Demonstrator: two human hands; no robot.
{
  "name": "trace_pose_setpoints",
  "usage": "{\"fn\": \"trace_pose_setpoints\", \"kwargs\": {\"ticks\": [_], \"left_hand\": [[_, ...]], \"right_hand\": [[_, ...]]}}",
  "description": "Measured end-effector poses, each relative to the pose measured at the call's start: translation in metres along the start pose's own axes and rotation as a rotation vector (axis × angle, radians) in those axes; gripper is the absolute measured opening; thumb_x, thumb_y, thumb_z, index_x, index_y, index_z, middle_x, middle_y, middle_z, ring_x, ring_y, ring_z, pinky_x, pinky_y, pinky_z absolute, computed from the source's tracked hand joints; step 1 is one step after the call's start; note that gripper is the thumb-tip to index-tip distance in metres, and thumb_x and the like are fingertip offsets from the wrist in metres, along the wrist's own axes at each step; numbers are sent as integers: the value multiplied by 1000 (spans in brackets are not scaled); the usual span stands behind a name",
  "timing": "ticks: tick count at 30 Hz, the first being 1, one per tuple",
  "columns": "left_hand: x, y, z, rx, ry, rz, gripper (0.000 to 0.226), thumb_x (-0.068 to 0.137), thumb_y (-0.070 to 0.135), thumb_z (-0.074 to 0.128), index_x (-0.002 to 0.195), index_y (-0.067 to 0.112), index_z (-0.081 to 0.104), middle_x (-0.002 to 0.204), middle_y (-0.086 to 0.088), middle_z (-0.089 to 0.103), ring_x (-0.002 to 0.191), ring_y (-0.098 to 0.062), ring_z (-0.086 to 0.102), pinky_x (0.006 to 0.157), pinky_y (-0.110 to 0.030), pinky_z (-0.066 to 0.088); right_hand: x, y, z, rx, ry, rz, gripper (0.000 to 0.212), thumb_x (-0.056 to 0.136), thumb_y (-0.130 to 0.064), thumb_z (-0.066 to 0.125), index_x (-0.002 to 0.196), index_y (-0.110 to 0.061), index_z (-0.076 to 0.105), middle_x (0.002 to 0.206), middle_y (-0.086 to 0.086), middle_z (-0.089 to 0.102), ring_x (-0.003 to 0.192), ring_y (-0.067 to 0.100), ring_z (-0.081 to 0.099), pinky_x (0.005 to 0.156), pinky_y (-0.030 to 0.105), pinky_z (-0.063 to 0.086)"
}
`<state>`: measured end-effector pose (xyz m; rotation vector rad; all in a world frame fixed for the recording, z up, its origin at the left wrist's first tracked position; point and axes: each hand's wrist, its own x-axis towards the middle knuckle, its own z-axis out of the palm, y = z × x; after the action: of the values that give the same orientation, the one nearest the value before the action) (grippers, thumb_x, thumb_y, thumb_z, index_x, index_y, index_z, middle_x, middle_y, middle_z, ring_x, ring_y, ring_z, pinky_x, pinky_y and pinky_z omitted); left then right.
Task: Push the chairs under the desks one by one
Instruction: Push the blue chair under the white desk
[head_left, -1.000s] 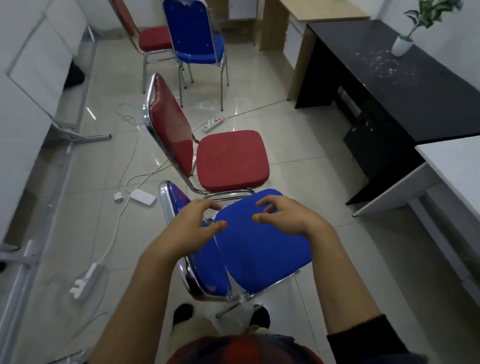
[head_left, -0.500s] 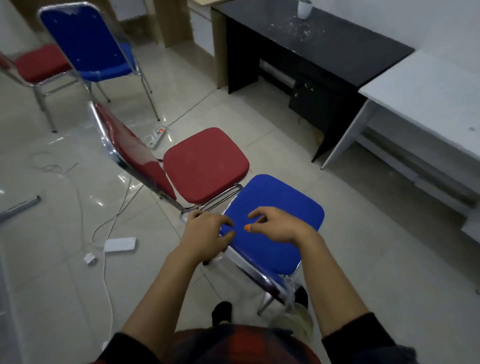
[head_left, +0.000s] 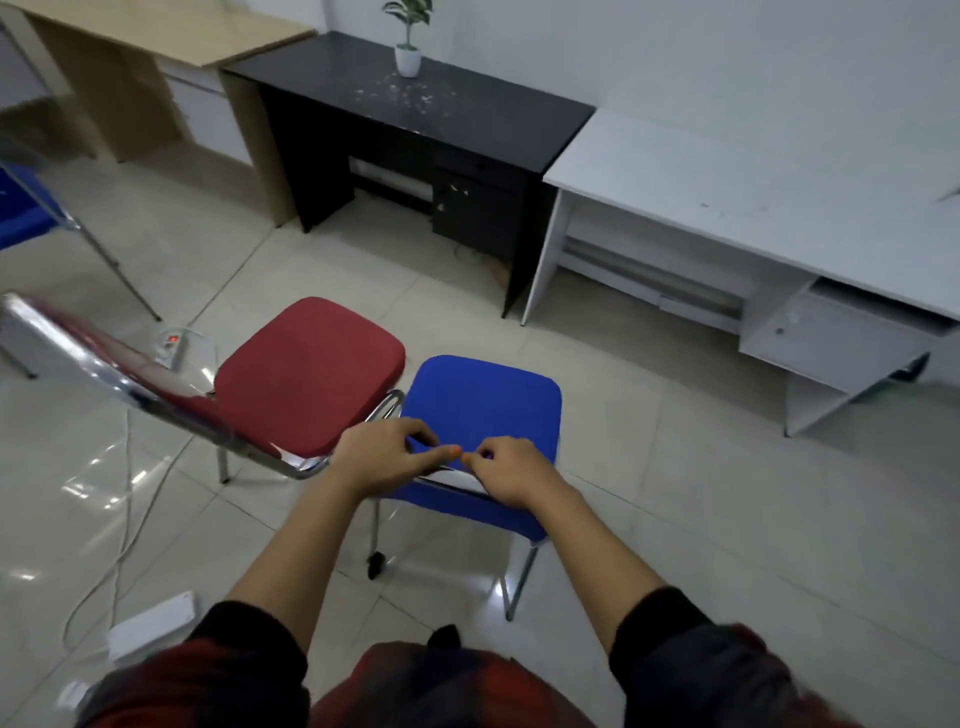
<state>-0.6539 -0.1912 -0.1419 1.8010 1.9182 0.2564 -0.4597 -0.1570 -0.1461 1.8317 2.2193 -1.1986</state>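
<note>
A blue chair (head_left: 483, 400) with a chrome frame stands right in front of me, its seat facing the desks. My left hand (head_left: 384, 457) and my right hand (head_left: 511, 470) both grip the top of its backrest, side by side. Close on its left stands a red chair (head_left: 306, 374), angled, its chrome backrest toward the left edge. Along the wall run a white desk (head_left: 727, 171), a black desk (head_left: 415, 104) and a wooden desk (head_left: 171, 31). The blue chair is about a step short of the gap between the black and white desks.
A small potted plant (head_left: 408, 41) sits on the black desk. Another blue chair (head_left: 26, 213) is partly visible at the far left. A power strip (head_left: 171, 345), white cables and a white adapter (head_left: 150, 626) lie on the tiled floor to the left.
The view has swung right toward the desks. The blue chair has turned with my hands, so its seat now faces the desks. Both hands have closed on its backrest.
</note>
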Motion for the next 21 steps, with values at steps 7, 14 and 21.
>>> {"fn": "trace_pose_setpoints", "kwargs": {"ticks": [7, 14, 21], "left_hand": [[5, -4, -6, 273, -250, 160, 56, 68, 75, 65, 106, 34, 62, 95, 13, 65, 84, -10, 59, 69, -27, 46], [-18, -14, 12, 339, -98, 189, 26, 81, 45, 57, 103, 33, 65, 83, 12, 64, 74, -12, 61, 70, -32, 57], [-33, -23, 22, 270, -35, 294, 16, 79, 35, 58, 92, 31, 67, 81, 12, 67, 68, -12, 60, 58, -26, 49]], "right_hand": [[-40, 10, -1, -158, -10, 11, 67, 78, -88, 37, 108, -35, 65, 99, -9, 66, 89, 14, 58, 71, 31, 46], [-56, 8, 30, -379, 165, 65, 33, 87, -49, 62, 113, -28, 65, 99, -3, 67, 86, 20, 61, 71, 32, 51], [-74, 12, 52, -398, 312, 109, 27, 90, -43, 61, 110, -27, 68, 95, 0, 68, 76, 20, 56, 64, 29, 47]]}}
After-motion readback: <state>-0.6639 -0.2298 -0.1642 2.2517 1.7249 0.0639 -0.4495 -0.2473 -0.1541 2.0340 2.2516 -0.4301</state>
